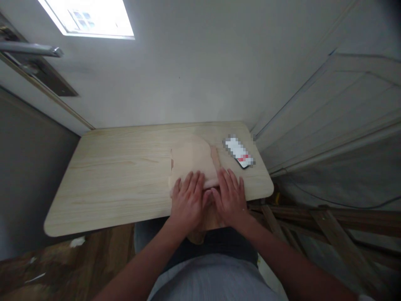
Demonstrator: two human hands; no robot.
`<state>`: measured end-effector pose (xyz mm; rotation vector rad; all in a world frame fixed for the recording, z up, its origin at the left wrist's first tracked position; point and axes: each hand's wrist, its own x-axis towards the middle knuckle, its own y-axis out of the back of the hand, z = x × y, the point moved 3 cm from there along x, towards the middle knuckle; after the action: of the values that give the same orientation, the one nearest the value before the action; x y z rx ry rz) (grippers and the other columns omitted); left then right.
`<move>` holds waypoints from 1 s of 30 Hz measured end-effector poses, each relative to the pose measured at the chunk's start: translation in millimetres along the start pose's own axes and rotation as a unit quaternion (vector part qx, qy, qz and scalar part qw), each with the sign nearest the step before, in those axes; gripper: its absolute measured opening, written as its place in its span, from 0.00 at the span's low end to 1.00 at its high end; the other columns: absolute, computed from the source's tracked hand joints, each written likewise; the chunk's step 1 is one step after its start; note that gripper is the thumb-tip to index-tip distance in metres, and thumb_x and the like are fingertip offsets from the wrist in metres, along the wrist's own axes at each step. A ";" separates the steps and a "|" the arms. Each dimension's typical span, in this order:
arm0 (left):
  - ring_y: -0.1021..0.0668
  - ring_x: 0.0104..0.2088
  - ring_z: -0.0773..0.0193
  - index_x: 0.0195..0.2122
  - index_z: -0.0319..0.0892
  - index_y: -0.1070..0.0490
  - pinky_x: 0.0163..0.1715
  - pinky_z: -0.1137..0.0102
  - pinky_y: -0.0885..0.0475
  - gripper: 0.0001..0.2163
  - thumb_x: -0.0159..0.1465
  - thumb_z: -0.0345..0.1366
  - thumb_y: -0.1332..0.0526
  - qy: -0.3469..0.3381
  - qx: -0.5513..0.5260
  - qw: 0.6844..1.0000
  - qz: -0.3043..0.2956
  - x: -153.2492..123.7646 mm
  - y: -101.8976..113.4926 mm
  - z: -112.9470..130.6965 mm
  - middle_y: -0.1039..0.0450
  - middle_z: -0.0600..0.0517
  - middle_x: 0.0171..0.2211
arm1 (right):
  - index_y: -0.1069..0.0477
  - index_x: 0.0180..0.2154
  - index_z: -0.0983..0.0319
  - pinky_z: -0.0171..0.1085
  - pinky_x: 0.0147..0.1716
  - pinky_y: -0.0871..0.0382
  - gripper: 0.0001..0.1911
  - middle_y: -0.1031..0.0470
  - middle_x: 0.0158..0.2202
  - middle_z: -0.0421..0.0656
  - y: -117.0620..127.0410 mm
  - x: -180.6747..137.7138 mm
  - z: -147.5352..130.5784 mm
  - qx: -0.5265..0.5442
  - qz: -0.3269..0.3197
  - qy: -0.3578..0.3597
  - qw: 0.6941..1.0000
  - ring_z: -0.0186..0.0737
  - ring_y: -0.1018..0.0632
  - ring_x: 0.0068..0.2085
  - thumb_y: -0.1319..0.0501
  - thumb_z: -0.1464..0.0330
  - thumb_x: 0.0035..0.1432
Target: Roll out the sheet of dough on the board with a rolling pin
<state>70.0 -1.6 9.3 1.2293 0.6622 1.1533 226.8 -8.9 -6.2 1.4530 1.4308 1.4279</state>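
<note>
A flat, pale sheet that looks like dough (191,154) lies on a wooden board (210,219), whose brown edges show at the sides and nearest my body. Its near edge looks thick or folded over between my hands. My left hand (188,198) lies palm down across the left part of that edge, with fingers stretched forward. On the right part rests my right hand (230,196), its fingers also extended away from me. The thumbs come close together in the middle. My palms hide what is under them.
The board sits on a light wood-grain table (119,167) with rounded corners. A phone (238,151) with a lit screen lies at the right. Behind stands a white door with a metal handle (31,49) and a bright window. Wooden slats (338,234) stand low on the right.
</note>
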 end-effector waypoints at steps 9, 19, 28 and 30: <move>0.26 0.52 0.52 0.51 0.46 0.27 0.60 0.51 0.41 0.12 0.68 0.38 0.44 0.012 -0.015 1.000 0.013 -17.9 20.3 -25.1 0.24 0.45 0.50 | 0.28 0.53 0.58 0.57 0.64 0.51 0.19 0.26 0.56 0.47 12.0 -14.8 21.8 0.069 0.034 0.030 0.997 0.52 0.33 0.62 0.41 0.57 0.65; 0.28 0.52 0.52 0.51 0.45 0.27 0.57 0.53 0.39 0.14 0.69 0.42 0.44 -0.021 -0.003 0.998 0.053 43.7 43.4 -99.0 0.26 0.45 0.50 | 0.23 0.42 0.59 0.46 0.54 0.40 0.12 0.23 0.42 0.45 3.6 91.4 5.8 0.086 0.015 0.101 0.991 0.47 0.29 0.47 0.35 0.59 0.62; 0.27 0.49 0.53 0.46 0.47 0.24 0.53 0.57 0.35 0.13 0.64 0.46 0.39 -0.002 -0.021 0.999 0.028 74.5 37.9 -130.1 0.25 0.48 0.46 | 0.24 0.47 0.61 0.46 0.56 0.41 0.21 0.24 0.50 0.48 -14.7 154.8 -10.5 0.086 0.003 0.024 0.996 0.49 0.30 0.54 0.40 0.52 0.64; 0.27 0.50 0.53 0.47 0.47 0.25 0.54 0.58 0.35 0.14 0.65 0.48 0.40 0.011 -0.029 0.999 0.039 83.5 37.0 -130.6 0.25 0.48 0.48 | 0.28 0.54 0.62 0.50 0.58 0.43 0.24 0.27 0.56 0.51 -18.3 159.6 -17.6 0.059 0.014 -0.006 0.998 0.51 0.32 0.57 0.45 0.53 0.68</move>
<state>-30.0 121.5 24.9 1.2026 0.5977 1.2451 176.2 142.3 20.3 1.5572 1.5161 1.3699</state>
